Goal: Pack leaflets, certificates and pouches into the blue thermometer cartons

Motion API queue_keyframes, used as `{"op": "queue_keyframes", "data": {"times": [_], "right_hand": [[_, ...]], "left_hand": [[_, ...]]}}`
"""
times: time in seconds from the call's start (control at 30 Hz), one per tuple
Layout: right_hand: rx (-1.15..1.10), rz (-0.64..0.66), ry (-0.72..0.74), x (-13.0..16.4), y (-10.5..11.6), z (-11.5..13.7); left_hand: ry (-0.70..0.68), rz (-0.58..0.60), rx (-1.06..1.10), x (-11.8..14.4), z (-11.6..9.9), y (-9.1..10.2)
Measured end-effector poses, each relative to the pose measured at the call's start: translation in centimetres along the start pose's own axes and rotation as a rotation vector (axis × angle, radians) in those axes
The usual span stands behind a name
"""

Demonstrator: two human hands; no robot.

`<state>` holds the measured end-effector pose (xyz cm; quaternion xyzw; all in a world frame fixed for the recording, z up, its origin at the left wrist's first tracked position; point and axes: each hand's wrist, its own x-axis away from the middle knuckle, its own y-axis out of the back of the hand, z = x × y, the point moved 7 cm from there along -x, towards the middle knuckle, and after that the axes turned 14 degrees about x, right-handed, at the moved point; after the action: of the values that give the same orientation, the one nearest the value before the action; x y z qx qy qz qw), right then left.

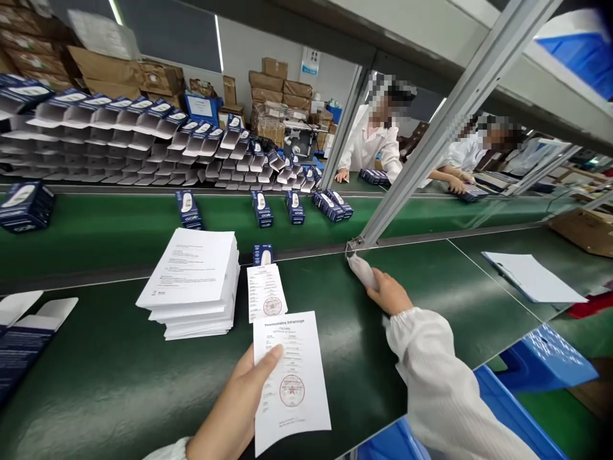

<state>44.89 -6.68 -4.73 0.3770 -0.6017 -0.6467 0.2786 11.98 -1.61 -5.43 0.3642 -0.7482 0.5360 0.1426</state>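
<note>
My left hand [244,396] grips a white printed leaflet [306,358] headed "Thermomètre Infrarouge", thumb on top, with a red round stamp low on the page. Stretched out to the right, my right hand [390,292] is closed around one end of a white thermometer [363,271], which seems to be in a clear bag, near the foot of a metal post. Beyond the held leaflet lies a stack of similar stamped slips [262,297]. A tall pile of white instruction sheets [196,268] stands to its left, and a small blue box [263,254] is just behind the slips.
Blue boxes [295,207] stand spaced along the green conveyor [220,207]. Open-ended cartons [119,121] are stacked behind it. A slanting metal post [431,137] rises at the right, near a clipboard [534,276]. Blue bins [517,409] sit below the table edge. Co-workers [371,144] handle boxes across the line.
</note>
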Motion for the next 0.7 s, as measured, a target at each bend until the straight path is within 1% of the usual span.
{"op": "queue_keyframes", "data": {"times": [0.1, 0.17, 0.23, 0.3, 0.37, 0.4, 0.5, 0.53, 0.57, 0.63, 0.7], "right_hand": [[0.002, 0.042, 0.132, 3.2, -1.3, 3.0], [0.006, 0.027, 0.165, 5.1, -1.6, 4.8], [0.013, 0.015, 0.17, 6.2, -1.4, 5.7], [0.011, 0.027, 0.193, 6.5, -0.7, 6.0], [0.006, 0.044, 0.24, 6.6, 1.2, 6.0], [0.005, 0.05, 0.272, 6.6, 2.5, 6.0], [-0.009, 0.067, 0.396, 7.0, 7.3, 6.7], [-0.019, 0.073, 0.436, 7.3, 8.9, 7.1], [-0.033, 0.079, 0.467, 7.6, 10.3, 7.5], [-0.064, 0.091, 0.494, 8.1, 12.3, 8.2], [-0.113, 0.107, 0.482, 8.5, 13.4, 8.4]], "left_hand": [[0.024, 0.007, 0.041, 0.0, 0.3, -0.2], [0.032, 0.004, 0.05, 0.0, 0.4, -0.4], [0.036, 0.003, 0.021, -0.1, 0.5, -0.5], [0.05, 0.028, -0.055, -0.1, 0.6, -0.6], [0.03, 0.105, -0.206, 0.0, 0.4, -1.2], [-0.027, 0.151, -0.313, 0.2, 0.0, -1.7], [-0.331, 0.279, -0.655, 1.2, -1.7, -4.4], [-0.416, 0.317, -0.742, 1.5, -2.0, -5.4], [-0.471, 0.352, -0.805, 1.6, -2.1, -6.4], [-0.511, 0.428, -0.874, 1.5, -1.8, -8.0], [-0.493, 0.487, -0.868, 1.1, -1.3, -8.7]]}}
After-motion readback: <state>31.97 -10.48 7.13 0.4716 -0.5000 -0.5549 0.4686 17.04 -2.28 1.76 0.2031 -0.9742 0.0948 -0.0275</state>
